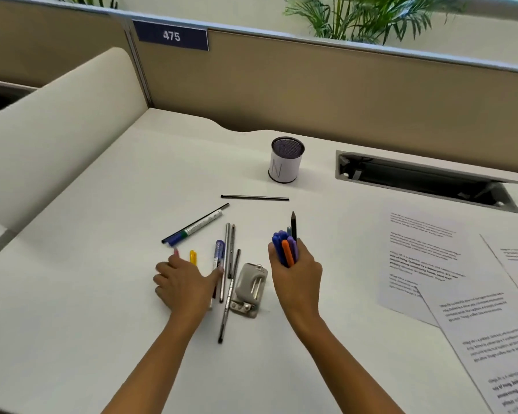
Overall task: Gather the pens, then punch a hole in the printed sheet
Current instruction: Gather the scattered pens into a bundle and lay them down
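Observation:
My right hand (296, 274) grips an upright bundle of pens (285, 245): blue, purple and orange ones plus a dark pencil sticking up. My left hand (184, 283) lies flat over loose pens on the white desk, covering the lower ends of a yellow pen (193, 257) and a purple-capped pen (219, 252). Several grey and black pens (228, 255) lie just right of it. Farther back lie a white marker (202, 225) and a thin black pen (254, 198). A grey hole punch (249, 289) sits between my hands. Printed sheets (425, 258) lie to the right.
A mesh pen cup (286, 161) with a white label stands at the back centre. A grey cable tray opening (425, 180) is set into the desk at back right. A beige partition (311, 94) closes off the far edge; a padded divider (57, 130) rises on the left.

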`<state>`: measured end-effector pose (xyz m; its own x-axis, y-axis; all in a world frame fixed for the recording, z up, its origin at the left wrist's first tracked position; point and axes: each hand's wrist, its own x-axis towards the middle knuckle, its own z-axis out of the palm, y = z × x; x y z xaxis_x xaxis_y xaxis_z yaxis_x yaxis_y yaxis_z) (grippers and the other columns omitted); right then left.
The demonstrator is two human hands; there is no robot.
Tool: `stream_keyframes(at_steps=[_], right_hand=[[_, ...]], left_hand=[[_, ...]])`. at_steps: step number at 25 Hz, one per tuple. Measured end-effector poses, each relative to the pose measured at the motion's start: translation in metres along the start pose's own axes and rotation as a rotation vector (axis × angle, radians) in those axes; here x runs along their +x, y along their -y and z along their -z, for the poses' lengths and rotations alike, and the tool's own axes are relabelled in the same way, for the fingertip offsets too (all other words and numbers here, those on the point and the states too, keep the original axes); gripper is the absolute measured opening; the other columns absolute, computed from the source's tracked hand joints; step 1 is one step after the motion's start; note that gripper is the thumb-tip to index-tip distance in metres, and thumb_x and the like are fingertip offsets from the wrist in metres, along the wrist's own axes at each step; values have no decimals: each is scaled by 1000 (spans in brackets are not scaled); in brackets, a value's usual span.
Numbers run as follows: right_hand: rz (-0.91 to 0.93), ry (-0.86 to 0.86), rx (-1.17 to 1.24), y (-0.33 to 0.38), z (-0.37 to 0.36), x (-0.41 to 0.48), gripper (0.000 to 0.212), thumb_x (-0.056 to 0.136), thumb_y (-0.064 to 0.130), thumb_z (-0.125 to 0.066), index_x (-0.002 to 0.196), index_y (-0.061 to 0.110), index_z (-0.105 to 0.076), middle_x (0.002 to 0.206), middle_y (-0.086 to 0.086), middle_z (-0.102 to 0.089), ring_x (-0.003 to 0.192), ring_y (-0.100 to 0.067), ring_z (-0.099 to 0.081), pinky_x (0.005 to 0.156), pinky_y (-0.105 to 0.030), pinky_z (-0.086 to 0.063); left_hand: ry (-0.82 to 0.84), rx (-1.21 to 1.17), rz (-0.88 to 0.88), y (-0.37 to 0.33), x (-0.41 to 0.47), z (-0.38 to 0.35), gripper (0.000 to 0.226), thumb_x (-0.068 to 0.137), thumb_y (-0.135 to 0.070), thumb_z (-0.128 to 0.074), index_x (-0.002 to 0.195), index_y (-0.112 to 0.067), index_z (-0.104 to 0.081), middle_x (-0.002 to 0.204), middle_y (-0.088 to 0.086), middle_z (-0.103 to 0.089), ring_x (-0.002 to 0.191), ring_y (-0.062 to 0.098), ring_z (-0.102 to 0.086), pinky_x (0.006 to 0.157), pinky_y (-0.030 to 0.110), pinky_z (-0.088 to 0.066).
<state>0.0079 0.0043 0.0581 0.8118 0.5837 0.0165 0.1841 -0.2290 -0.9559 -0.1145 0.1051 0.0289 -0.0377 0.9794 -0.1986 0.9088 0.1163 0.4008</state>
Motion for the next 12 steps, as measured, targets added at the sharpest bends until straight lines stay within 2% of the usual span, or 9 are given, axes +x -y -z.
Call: stream_keyframes(at_steps=[3, 6, 8, 10, 12], right_hand=[[-80, 24, -166, 7, -27, -2, 16, 84, 33, -67, 88, 23, -55, 71, 5, -59, 57, -8, -59, 48, -14, -43], [-126, 63, -352, 14, -50, -6, 17, 82, 27, -65, 91, 20, -53, 77, 3, -58, 67, -20, -61, 54, -26, -48], [-138, 103, -493, 19, -64, -11, 22, 84, 28, -63, 101, 17, -53, 90, -2, -60, 78, -21, -63, 62, -29, -50], [-124, 124, -635, 24, -82, -18, 32, 88, 30, -62, 114, 14, -51, 107, -6, -57, 92, -23, -61, 71, -28, -49], [-100, 143, -779, 26, -99, -21, 38, 90, 31, -61, 120, 11, -48, 116, -9, -53, 98, -23, -62, 70, -25, -43]], left_hand=[[32, 61, -85, 8, 12, 1, 73, 78, -45, -70, 121, 4, -37, 123, 23, -45, 111, 37, -48, 86, 42, -44], [69, 36, -127, 17, 24, 4, 48, 88, -29, -61, 117, 3, -40, 119, 21, -48, 107, 35, -51, 76, 38, -45], [104, 24, -133, 20, 31, 8, 38, 90, -20, -55, 117, 3, -41, 119, 20, -50, 107, 33, -51, 72, 34, -41], [140, 56, -138, 24, 39, 11, 32, 92, -13, -51, 118, 3, -42, 120, 19, -50, 108, 32, -52, 74, 34, -44], [172, 99, -148, 24, 43, 12, 28, 94, -8, -47, 120, 1, -42, 122, 18, -49, 111, 30, -52, 82, 35, -48]])
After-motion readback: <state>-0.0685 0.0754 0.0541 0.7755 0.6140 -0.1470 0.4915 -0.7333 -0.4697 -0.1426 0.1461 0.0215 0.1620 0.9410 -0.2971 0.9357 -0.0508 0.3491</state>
